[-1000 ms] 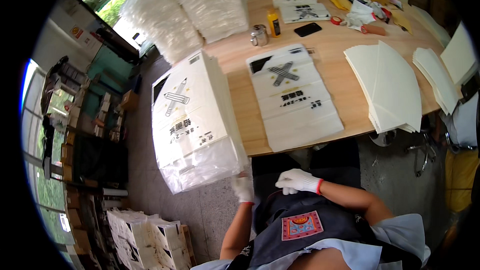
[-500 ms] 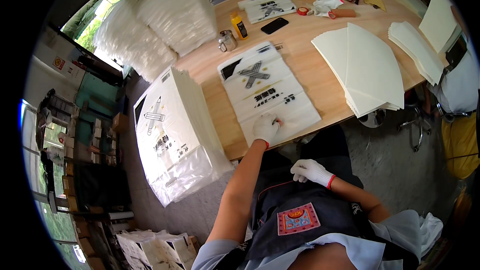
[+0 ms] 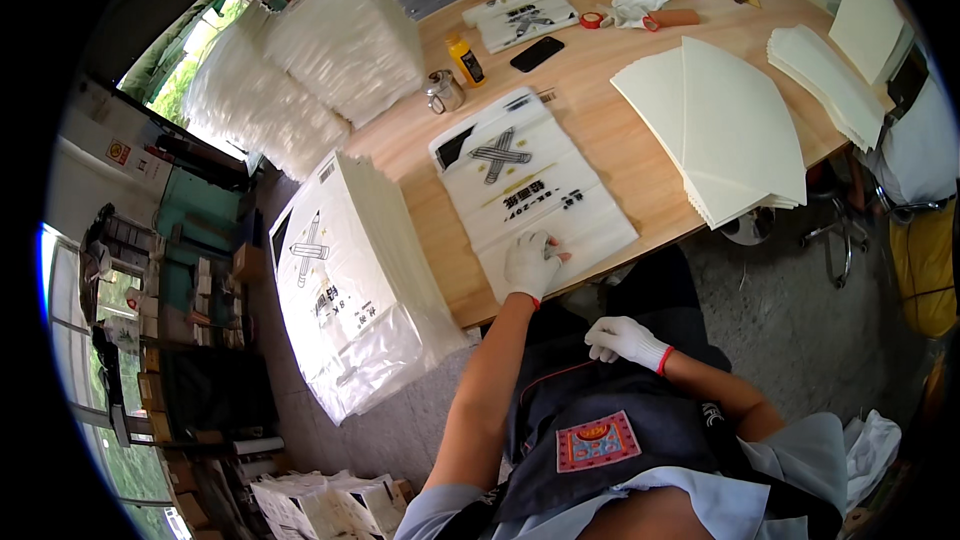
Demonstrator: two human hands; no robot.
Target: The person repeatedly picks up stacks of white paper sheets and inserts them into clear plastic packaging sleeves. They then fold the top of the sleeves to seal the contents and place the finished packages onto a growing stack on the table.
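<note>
A white printed plastic bag lies flat on the wooden table near its front edge. My left hand, in a white glove, presses on the bag's near end with fingers spread. My right hand, also gloved, hovers below the table edge over my lap, fingers loosely curled and holding nothing. A tall stack of the same printed bags stands to the left of the table.
A fanned stack of cream sheets lies right of the bag, with more sheets at the far right. A metal cup, yellow bottles, a black phone and clear bag piles sit further back.
My left hand rose from below the table edge onto the printed bag's near end. My right hand stayed over my lap. The view shifted closer to the table.
</note>
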